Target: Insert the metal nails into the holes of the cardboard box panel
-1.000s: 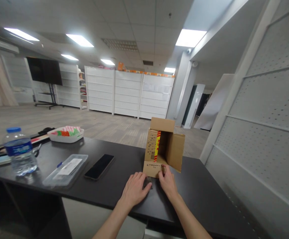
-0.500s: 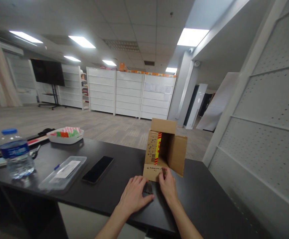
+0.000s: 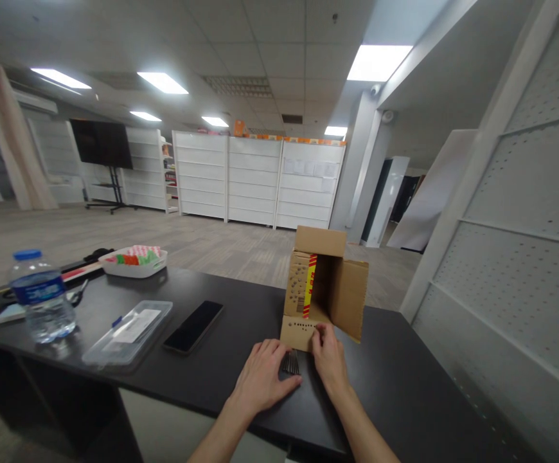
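Observation:
An open cardboard box [image 3: 325, 292] stands on the black table, its mouth facing me and a yellow-and-red strip of tape inside the opening. Its front flap [image 3: 292, 335] lies toward me and bears a row of small dark holes or dots. Over the right part of this flap, my right hand [image 3: 328, 357] has its fingers pinched together; whatever is between them is too small to make out. My left hand [image 3: 265, 373] rests flat with the thumb spread, alongside a small bunch of thin dark metal pins, perhaps nails or screws [image 3: 292, 363], which it partly hides.
A black phone [image 3: 193, 326] and a clear plastic case [image 3: 132, 334] lie to the left. Further left are a water bottle [image 3: 43, 302] and a white basket [image 3: 137, 267] of colourful packets. A white perforated panel [image 3: 525, 257] rises on the right.
The whole view has shifted slightly, so things appear a little further right. Both hands keep nearly the same places by the box, the right one still pinched over the flap.

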`<state>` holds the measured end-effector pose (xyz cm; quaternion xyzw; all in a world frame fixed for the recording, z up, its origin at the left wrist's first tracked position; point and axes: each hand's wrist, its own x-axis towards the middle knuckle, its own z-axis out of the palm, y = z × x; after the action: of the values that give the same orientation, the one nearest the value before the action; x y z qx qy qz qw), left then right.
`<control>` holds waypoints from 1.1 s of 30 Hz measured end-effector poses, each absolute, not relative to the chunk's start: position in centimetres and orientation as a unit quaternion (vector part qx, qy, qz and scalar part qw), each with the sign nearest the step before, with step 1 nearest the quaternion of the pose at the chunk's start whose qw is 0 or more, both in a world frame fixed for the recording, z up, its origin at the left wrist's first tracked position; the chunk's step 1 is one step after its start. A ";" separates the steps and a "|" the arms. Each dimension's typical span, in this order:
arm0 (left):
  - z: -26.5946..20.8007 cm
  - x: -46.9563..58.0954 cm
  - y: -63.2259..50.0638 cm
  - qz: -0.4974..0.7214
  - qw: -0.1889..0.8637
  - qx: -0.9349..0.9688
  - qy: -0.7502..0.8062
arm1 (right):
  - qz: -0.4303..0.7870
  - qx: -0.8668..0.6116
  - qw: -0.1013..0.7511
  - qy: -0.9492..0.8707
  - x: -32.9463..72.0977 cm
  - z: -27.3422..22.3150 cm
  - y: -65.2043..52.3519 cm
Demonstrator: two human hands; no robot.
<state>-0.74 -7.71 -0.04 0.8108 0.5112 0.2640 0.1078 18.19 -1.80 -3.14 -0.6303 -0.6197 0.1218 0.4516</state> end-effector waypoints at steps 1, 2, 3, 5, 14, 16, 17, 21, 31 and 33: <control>0.0 -0.7 -7.7 0.263 0.108 0.811 0.511 | 0.119 -0.630 0.454 -0.619 18.2 -3.1 -1.8; 0.0 -0.7 -7.7 0.263 0.109 0.811 0.512 | 0.117 -0.632 0.456 -0.616 18.1 -3.1 -1.7; 0.0 -0.7 -7.7 0.262 0.109 0.811 0.512 | 0.117 -0.634 0.456 -0.614 18.1 -3.1 -1.7; 0.1 -0.7 -7.8 0.261 0.109 0.811 0.513 | 0.114 -0.642 0.453 -0.608 18.0 -3.0 -1.7; 0.2 -0.7 -7.7 0.258 0.108 0.813 0.510 | 0.092 -0.698 0.394 -0.592 17.3 -2.0 -2.2; 0.2 -0.8 -7.7 0.256 0.107 0.814 0.510 | 0.098 -0.708 0.376 -0.590 17.1 -1.6 -2.3; 0.1 -0.8 -7.7 0.256 0.107 0.813 0.511 | 0.102 -0.712 0.369 -0.589 17.0 -1.5 -2.3; 0.1 -0.8 -7.6 0.258 0.108 0.815 0.507 | 0.096 -0.721 0.356 -0.587 16.9 -1.3 -2.5; 0.0 -1.0 -7.6 0.266 0.109 0.815 0.503 | 0.068 -0.677 0.441 -0.585 17.3 -2.1 -2.7; 0.0 -1.0 -7.5 0.268 0.106 0.815 0.503 | 0.080 -0.665 0.457 -0.585 17.3 -2.1 -2.8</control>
<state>-0.99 -7.52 -0.01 0.8151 0.5027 0.2679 0.1058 17.28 -2.82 -2.09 -0.6652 -0.5847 0.0800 0.4575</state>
